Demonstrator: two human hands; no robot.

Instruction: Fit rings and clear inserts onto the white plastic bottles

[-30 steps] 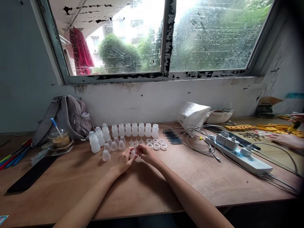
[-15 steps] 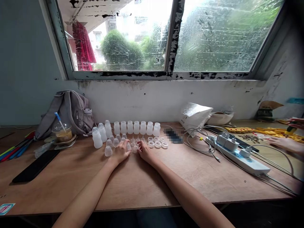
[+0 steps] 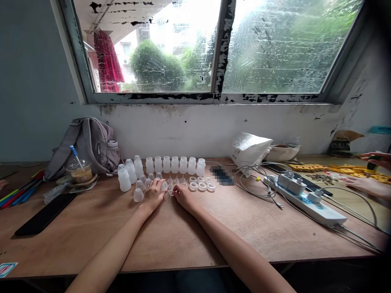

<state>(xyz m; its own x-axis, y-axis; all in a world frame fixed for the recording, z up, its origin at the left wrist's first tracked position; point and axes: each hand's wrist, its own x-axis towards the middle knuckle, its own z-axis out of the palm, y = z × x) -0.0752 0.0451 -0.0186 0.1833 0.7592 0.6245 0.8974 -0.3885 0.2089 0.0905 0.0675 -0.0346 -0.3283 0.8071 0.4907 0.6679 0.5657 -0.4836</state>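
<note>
A row of small white plastic bottles (image 3: 174, 165) stands near the wall on the wooden table (image 3: 183, 232). In front of them lie clear caps (image 3: 138, 195), small clear nipples (image 3: 176, 180) and white rings (image 3: 202, 186). My left hand (image 3: 153, 193) rests on the table among the caps, its fingertips closed on a clear cap (image 3: 164, 186). My right hand (image 3: 181, 195) lies beside it, fingers curled at a small clear piece (image 3: 170, 192) on the table. Whether it grips that piece is unclear.
A grey bag (image 3: 84, 146) and an iced drink cup (image 3: 79, 171) sit at the left, with a black phone (image 3: 42, 219) and pens (image 3: 18, 194). A power strip (image 3: 305, 197) with cables lies at the right. Another person's hands (image 3: 365, 183) work at the far right.
Both hands have moved from the table's middle forward to the caps and nipples, then settled there. The view has tilted slightly.
</note>
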